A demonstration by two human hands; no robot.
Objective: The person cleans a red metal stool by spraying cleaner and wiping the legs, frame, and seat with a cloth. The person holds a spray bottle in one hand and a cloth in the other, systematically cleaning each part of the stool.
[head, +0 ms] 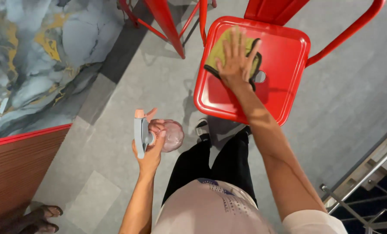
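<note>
- Fingers of the left hand are wrapped around the neck of a spray bottle, just under its grey trigger head; the pinkish nozzle tip points up and away from the body. The hand holds the bottle in the air over the grey floor, to the left of the person's black-trousered legs.
- Judging by its clear, rounded, pink-tinted body, the spray bottle looks to be thin plastic: light, stiff enough to grip firmly, likely slick if wet. The neck below the trigger is the sound place to hold it, as the hand does now. How full it is cannot be told.
- Farther out, the right hand lies flat, fingers spread and straight, pressing a yellow-green cloth onto the seat of a red metal chair. It grasps nothing; the palm and fingers pin the cloth down.
- This cloth, dark-edged and rumpled under the hand, seems soft, limp and light. It should slide easily over the glossy seat, so a flat palm with downward pressure suits it better than a pinch; to lift it, gathering a fold or an edge would serve.
- Its place is the seat's upper-left part, beside the small hole near the middle.
- Beyond stand the legs of more red furniture; at left a marbled blue-and-gold surface over a wood-slatted panel, with another person's sandalled feet at the lower left.
</note>
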